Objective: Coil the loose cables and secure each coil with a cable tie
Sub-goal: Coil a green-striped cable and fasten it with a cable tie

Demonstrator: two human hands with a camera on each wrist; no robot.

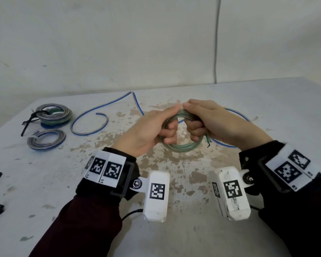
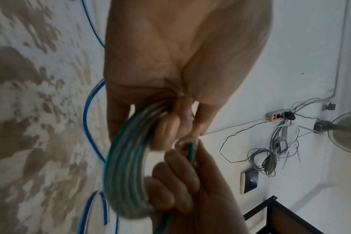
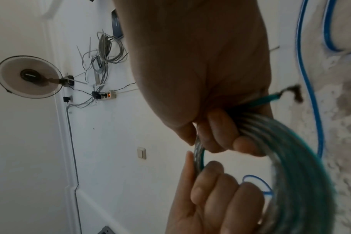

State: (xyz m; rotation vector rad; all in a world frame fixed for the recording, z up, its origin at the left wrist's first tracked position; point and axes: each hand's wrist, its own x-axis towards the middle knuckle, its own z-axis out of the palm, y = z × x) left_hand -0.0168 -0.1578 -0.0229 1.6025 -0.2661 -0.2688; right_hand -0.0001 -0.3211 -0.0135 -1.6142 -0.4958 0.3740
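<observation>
I hold the green cable coil [image 1: 182, 130] above the bench [image 1: 174, 182], my left hand [image 1: 146, 132] gripping its left side and my right hand [image 1: 211, 123] gripping its right.

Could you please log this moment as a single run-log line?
step: coiling | left hand: grips green-striped clear cable coil | right hand: grips same coil | tie: not yet on | loose blue-striped cable: on white table

Perhaps a plain workroom: stained white table [image 1: 174, 182], wall fan [image 3: 28, 76], power strip [image 3: 106, 95], dangling wires [image 3: 108, 47].
</observation>
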